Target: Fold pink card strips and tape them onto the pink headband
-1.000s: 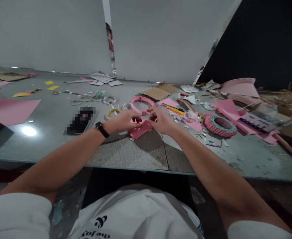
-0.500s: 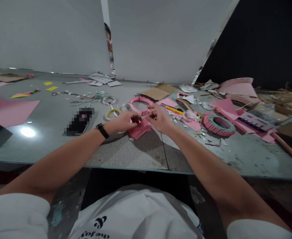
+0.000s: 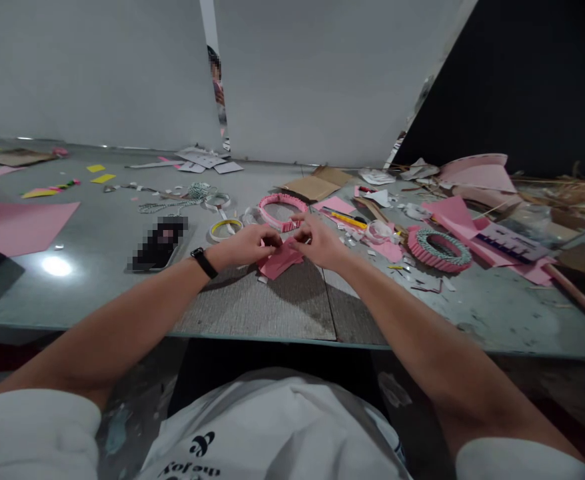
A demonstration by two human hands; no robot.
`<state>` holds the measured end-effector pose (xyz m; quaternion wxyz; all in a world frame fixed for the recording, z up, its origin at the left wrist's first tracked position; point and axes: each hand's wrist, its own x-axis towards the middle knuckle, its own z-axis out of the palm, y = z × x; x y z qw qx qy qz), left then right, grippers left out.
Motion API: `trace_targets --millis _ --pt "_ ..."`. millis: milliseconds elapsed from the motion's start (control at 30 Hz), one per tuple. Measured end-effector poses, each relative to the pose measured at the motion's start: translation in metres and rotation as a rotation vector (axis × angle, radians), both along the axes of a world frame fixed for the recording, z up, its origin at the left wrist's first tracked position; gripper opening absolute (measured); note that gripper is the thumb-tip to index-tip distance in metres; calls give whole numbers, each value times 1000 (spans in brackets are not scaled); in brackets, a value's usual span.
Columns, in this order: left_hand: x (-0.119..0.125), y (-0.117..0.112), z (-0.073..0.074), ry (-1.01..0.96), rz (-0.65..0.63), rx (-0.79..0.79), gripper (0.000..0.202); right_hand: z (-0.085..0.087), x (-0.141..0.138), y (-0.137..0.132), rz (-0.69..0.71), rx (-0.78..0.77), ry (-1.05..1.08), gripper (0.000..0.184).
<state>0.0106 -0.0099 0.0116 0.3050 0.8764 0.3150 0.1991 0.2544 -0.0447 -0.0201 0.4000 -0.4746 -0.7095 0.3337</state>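
Note:
My left hand and my right hand meet over a small folded pink paper piece lying on the glass table. Both hands have their fingers curled and pinched on the top edge of that paper. A black watch band sits on my left wrist. Just behind my fingers lies a pink pleated paper ring. The part of the paper between my fingertips is hidden.
A phone lies left of my left hand, with tape rolls behind it. A large pink sheet lies far left. To the right are a pink-and-green pleated ring, a yellow cutter, paper scraps and cardboard.
My hands have drawn a little closer together on the pink paper piece, and my right fingers dropped lower onto it. Nothing else on the table moved.

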Motion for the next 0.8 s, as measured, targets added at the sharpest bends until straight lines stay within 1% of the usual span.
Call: trace_targets --millis 67,233,333,400,467,533,600,700,733,800 --pt "0 -1 2 -5 8 -5 10 1 2 0 -4 -33 0 57" --pt "0 -3 6 -29 31 -7 12 4 9 -2 10 -75 -58 59" --pt "1 -3 6 -83 74 -37 13 6 11 -2 -7 -21 -158 58" --pt "3 -3 6 -146 96 -83 12 7 11 0 -23 45 -200 52" --pt "4 -3 7 -211 125 -140 12 10 10 2 -54 88 -189 41" --pt "4 -4 7 -274 183 -191 13 14 8 3 -97 76 -102 32" --pt "5 -5 8 -353 244 -258 16 20 6 -1 -102 -6 90 28" --pt "7 -8 6 -507 271 -423 18 29 1 -10 8 -152 433 30" --pt "8 -9 6 -551 264 -486 17 31 -1 -14 42 -183 501 31" --pt "12 -13 5 -617 239 -587 17 35 -5 -20 90 -217 557 32"
